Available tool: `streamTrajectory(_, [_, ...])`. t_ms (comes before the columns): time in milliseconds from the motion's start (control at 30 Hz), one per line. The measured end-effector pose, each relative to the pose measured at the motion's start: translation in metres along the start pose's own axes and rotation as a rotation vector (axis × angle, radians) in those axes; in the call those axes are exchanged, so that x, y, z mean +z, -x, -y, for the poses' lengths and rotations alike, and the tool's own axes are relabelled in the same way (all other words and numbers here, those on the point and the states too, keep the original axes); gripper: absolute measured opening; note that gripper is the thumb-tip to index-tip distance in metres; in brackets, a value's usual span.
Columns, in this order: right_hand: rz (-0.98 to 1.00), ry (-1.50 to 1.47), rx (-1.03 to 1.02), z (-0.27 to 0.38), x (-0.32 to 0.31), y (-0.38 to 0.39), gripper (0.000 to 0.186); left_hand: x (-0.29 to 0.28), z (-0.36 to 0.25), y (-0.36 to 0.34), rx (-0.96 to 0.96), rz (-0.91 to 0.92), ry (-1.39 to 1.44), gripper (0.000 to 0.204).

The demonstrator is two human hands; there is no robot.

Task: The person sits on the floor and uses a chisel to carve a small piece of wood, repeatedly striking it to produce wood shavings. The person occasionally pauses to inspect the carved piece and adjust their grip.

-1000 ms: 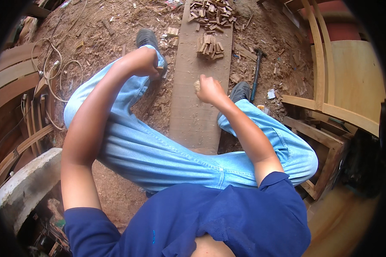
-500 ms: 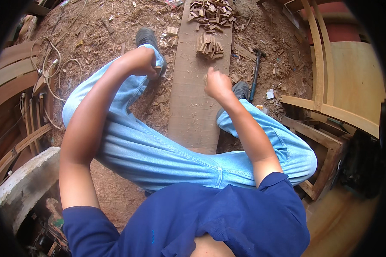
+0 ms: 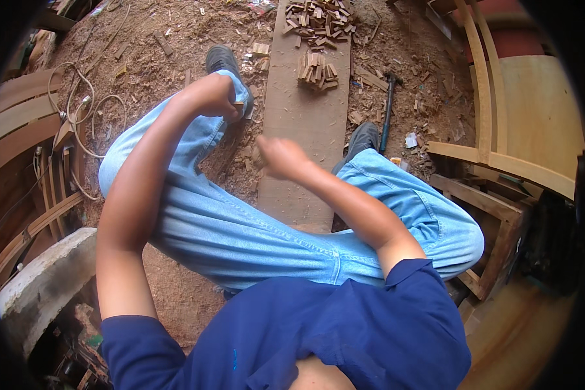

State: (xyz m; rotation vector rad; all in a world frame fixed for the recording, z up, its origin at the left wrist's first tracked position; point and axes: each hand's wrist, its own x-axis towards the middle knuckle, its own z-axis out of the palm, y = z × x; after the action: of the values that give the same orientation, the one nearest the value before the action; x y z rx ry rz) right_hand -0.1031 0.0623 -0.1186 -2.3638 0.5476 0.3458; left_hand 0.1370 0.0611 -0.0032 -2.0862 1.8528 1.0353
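Note:
My left hand [image 3: 213, 97] is closed around a small wooden piece [image 3: 238, 104], whose end sticks out beside my left knee and shoe. My right hand [image 3: 283, 158] is curled and smeared by motion over the left edge of a long wooden board [image 3: 299, 182]. A tan bit shows at its fingertips, too blurred to name. Farther along the board stands a bundle of small wooden pieces [image 3: 317, 73], packed close together. Behind it lies a loose heap of similar wooden pieces [image 3: 320, 23].
Right of the board, a hammer [image 3: 388, 110] lies on ground strewn with wood shavings [image 3: 435, 97]. Wooden frames [image 3: 487, 156] stand at the right. Curved slats [image 3: 19, 123] and a looped cable [image 3: 78, 123] are at the left, above a pale concrete-like block [image 3: 45, 279].
My right hand has swung left and nearer to me, from close to the bundle to the board's left edge. My left hand stays almost in place with its wooden piece.

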Motion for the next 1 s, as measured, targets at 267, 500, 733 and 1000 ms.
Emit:
streamTrajectory(267, [-0.197, 0.302, 0.218, -0.053, -0.026, 0.008, 0.036, 0.001, -0.001, -0.001, 0.045, -0.029, -0.021, 0.030])
streamTrajectory(500, [0.021, -0.115, -0.062, 0.024, 0.046, 0.016, 0.033, 0.002, -0.001, -0.002, 0.016, -0.024, -0.012, 0.031])
streamTrajectory(733, [-0.141, -0.174, -0.118, 0.025, 0.030, 0.002, 0.039, 0.001, 0.000, -0.001, 0.003, 0.002, 0.018, 0.033])
streamTrajectory(1000, [-0.298, 0.220, 0.145, -0.047, -0.044, 0.005, 0.037, 0.001, -0.001, -0.001, 0.033, -0.013, -0.032, 0.033])
